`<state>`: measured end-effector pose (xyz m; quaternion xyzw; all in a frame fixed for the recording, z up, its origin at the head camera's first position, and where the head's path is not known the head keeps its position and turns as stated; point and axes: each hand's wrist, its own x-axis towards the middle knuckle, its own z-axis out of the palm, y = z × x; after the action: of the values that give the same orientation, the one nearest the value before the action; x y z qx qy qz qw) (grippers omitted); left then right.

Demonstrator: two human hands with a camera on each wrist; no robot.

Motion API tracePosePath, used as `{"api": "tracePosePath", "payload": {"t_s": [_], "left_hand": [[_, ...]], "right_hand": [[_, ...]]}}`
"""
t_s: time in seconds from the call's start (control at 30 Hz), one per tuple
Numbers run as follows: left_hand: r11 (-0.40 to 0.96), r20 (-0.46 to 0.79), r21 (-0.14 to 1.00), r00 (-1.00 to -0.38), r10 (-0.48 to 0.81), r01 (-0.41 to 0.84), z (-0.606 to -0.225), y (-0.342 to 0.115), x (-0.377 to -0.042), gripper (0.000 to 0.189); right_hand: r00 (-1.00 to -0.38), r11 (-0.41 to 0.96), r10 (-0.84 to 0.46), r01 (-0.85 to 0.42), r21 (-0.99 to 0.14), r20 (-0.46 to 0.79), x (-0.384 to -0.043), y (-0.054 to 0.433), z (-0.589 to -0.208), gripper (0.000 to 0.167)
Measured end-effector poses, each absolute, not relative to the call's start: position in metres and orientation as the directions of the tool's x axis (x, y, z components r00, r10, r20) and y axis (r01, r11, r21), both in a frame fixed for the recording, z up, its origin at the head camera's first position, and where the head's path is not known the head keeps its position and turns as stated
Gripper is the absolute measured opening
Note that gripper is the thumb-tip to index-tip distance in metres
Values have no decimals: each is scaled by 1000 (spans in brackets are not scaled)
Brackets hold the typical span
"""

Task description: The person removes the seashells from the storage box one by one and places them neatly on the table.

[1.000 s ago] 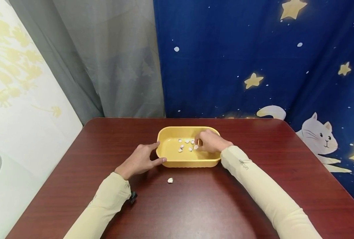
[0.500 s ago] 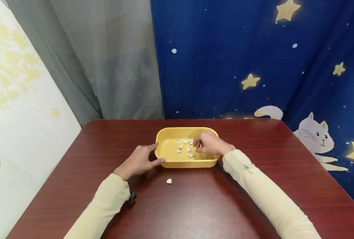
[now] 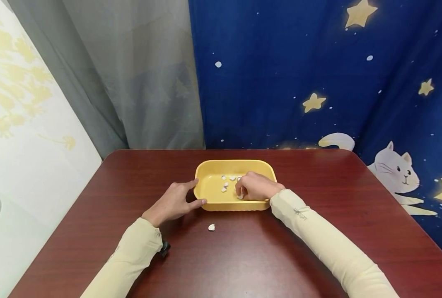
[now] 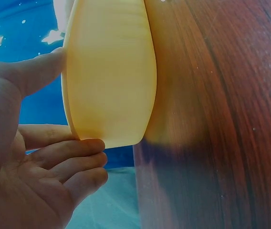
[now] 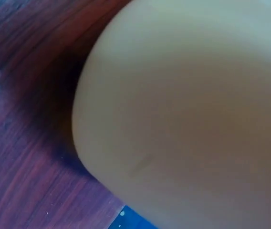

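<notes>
A yellow plastic tub stands on the table, with several small white pieces that look like garlic cloves on its floor. My left hand holds the tub's left end, thumb and index finger hooked over the rim; in the left wrist view the other fingers of the left hand lie loosely curled by the end wall. Inside the tub, my right hand points downward and pinches a garlic clove near the front wall. It hides part of the tub floor. Blurred pale yellow fills most of the right wrist view.
One more garlic clove lies on the dark red wooden table, in front of the tub. Behind the table hang a grey curtain and a blue star-patterned curtain. A white wall panel stands at left.
My right hand has left the tub's right side, moved left and toward its front wall, and come down on a clove that shifted nearer the front. The left hand stays at the rim.
</notes>
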<state>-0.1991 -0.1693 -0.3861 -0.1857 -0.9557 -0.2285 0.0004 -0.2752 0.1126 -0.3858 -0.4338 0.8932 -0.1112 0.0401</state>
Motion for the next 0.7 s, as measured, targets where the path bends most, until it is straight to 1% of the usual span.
{"api": "tracePosePath", "payload": {"t_s": [0.13,0.4,0.63,0.7], "left_hand": [[824,91,436,-929,359,361,-386,-169,-199,79],[816,102,441,-925,367,372,-386,-169,-199,79],[818,102,441,-926,363,369,-385,-170,-199,79],[819,100,442,-928,360,366,-385,-170,-199,79]], "right_hand": [[-618,598,-785,-770,-223,29,-277,112,-389,14],[-622,594,-782,-767,-243,50,-282,115,-395,20],[-634,596,-765,-763,-250,113,-274,117,-384,12],[-632,588,-764,-765,-261,132,-272,118,-379,14]]}}
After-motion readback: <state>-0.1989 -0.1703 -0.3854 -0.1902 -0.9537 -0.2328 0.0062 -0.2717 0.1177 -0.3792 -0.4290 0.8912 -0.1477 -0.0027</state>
